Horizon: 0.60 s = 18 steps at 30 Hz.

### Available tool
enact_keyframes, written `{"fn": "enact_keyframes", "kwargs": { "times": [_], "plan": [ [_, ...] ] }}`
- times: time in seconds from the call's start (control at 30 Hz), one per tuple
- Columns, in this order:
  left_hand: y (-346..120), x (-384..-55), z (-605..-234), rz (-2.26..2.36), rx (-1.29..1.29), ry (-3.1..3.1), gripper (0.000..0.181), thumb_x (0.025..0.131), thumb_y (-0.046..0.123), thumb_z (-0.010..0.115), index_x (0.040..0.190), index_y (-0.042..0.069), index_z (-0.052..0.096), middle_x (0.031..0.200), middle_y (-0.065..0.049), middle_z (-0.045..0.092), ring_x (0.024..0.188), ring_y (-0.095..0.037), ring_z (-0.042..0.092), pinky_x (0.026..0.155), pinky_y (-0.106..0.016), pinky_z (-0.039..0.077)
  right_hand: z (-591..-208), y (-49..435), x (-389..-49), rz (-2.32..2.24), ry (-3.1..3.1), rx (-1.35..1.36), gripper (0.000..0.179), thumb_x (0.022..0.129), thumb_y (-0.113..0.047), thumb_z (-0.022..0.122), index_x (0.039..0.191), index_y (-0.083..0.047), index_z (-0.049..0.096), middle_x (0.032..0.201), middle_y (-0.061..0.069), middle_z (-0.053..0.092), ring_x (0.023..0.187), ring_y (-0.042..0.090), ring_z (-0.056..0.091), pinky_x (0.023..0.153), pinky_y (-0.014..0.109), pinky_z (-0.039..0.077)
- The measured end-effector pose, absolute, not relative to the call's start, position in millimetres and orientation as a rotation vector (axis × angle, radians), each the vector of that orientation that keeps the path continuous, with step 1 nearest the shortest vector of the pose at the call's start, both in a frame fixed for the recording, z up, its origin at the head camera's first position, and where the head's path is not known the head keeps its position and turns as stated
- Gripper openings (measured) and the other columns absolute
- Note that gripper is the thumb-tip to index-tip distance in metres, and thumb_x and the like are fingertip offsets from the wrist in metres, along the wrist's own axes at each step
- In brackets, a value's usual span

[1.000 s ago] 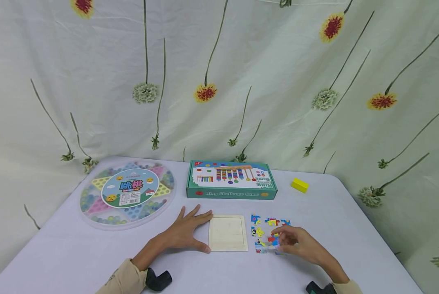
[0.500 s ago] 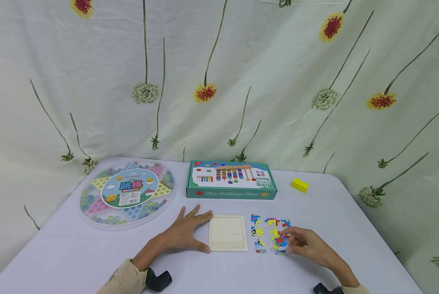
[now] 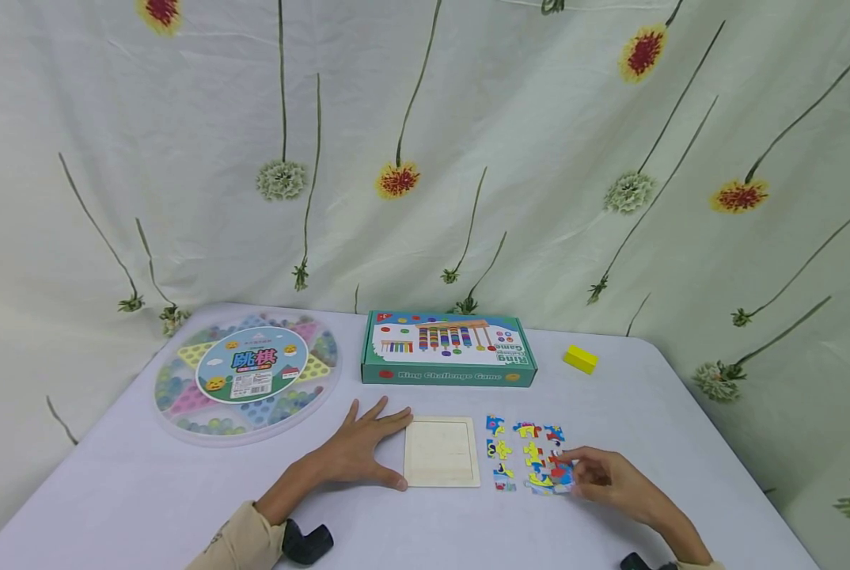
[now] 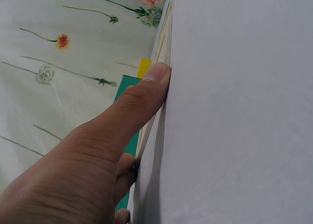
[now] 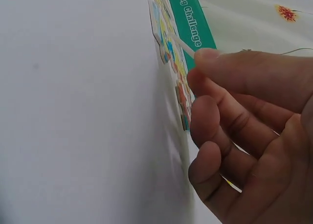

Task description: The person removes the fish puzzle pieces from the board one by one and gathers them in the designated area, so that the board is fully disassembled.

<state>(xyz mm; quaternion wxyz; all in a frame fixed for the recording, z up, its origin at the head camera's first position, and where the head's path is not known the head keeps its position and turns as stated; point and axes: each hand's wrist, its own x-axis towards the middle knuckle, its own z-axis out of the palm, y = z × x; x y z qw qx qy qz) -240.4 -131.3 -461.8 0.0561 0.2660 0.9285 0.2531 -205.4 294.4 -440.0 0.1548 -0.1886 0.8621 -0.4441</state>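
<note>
My left hand [image 3: 357, 447] lies with spread, straight fingers at the left side of a shallow square wooden tray [image 3: 442, 453]. In the left wrist view its thumb [image 4: 142, 94] touches the tray's edge. At the right of the loose puzzle pieces, my right hand [image 3: 613, 479] pinches a jigsaw piece [image 5: 182, 45] between thumb and index finger; the piece shows edge-on as a pale strip in the right wrist view. Colourful jigsaw pieces [image 3: 533, 454] lie flat in rows between the tray and that hand. The tray's recess shows bare wood.
Behind the tray stands a green Ring Challenge Game box [image 3: 449, 378]. A round, clear-cased Chinese checkers set [image 3: 250, 366] lies at the left, and a yellow block [image 3: 580, 359] at the back right. Floral cloth [image 3: 425, 237] hangs behind the white table [image 3: 425, 530].
My right hand has shifted rightward over the puzzle pieces, uncovering more of them, with a jigsaw piece in its fingertips. The left hand and the tray have stayed put.
</note>
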Motion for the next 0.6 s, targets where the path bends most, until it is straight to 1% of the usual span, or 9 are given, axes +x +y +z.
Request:
{"fn": "enact_keyframes", "kwargs": {
  "times": [0.27,0.6],
  "plan": [
    [-132,-240,-462,0.774,0.817,2.814,0.104,0.062,0.068,0.075,0.146,0.017,0.042,0.152,0.001,0.037,0.146,-0.036,0.011,0.112,-0.064,-0.009,-445,306,-205,-1.291,2.418,-0.522,0.041,0.087,-0.010,0.067,0.124,0.005,0.057,0.087,0.007,0.058,0.072,0.009,0.055,0.064,0.019,0.048],
    [-132,-240,-462,0.763,0.825,2.817,0.104,0.062,0.069,0.075,0.146,0.017,0.042,0.152,0.001,0.038,0.146,-0.036,0.012,0.112,-0.064,-0.008,-446,312,-202,-1.265,2.401,-0.580,0.036,0.088,-0.009,0.065,0.121,0.006,0.059,0.085,0.004,0.057,0.071,0.006,0.054,0.062,0.018,0.047]
  ]
}}
